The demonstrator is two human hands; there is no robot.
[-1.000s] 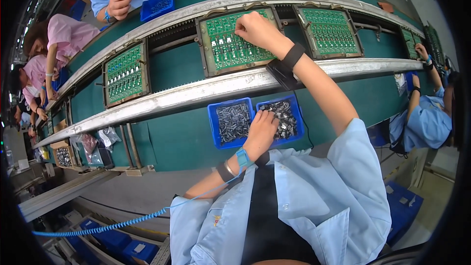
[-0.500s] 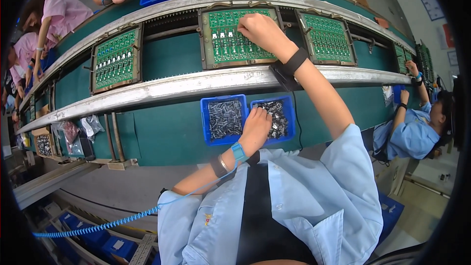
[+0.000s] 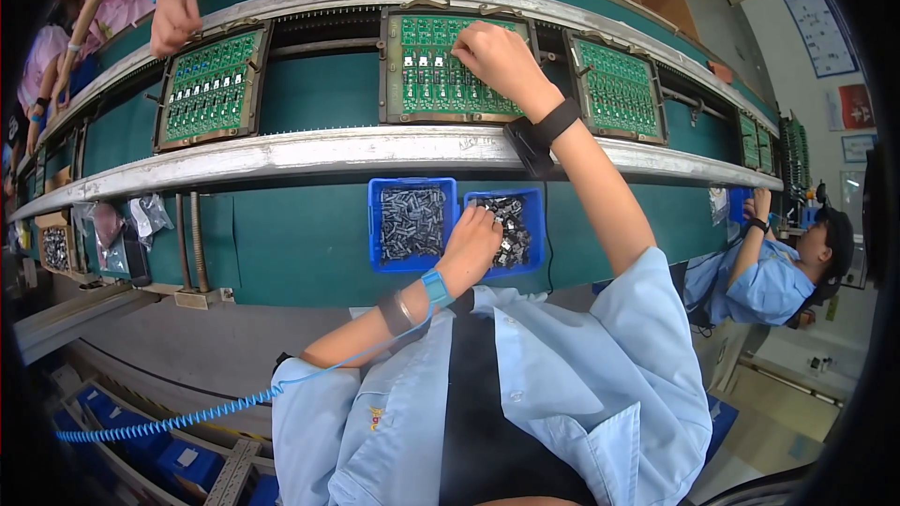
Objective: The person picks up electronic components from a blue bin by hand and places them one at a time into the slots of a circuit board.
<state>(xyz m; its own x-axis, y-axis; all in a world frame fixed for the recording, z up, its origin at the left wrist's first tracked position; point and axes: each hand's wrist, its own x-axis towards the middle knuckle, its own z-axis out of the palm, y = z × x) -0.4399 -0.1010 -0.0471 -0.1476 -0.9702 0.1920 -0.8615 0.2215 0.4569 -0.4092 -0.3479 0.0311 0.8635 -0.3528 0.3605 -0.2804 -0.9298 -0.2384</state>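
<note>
My right hand (image 3: 499,58) is over the middle green circuit board panel (image 3: 427,94), its fingers bent into a pinch just right of a short row of white-topped parts. Whatever they hold is hidden. Below the rail, my left hand (image 3: 472,248) reaches into the right blue bin (image 3: 537,230), fingers closed among small black and silver components (image 3: 514,245). I cannot make out what is between them. Beside it stands the left blue bin (image 3: 374,230), filled with small dark grey parts (image 3: 412,222). A blue strap with a coiled cord circles my left wrist.
Metal rails (image 3: 347,149) carry framed boards left (image 3: 208,89) and right (image 3: 619,84). Across the line, a co-worker's hand (image 3: 175,19) hovers by the left board. Another person (image 3: 778,267) sits far right. Plastic bags (image 3: 150,220) and a box of parts (image 3: 56,248) lie left.
The view has shifted slightly. Across the line, the co-worker's hands have parted, one moving from near the blue bin toward the left board. Both my hands keep nearly the same places.
</note>
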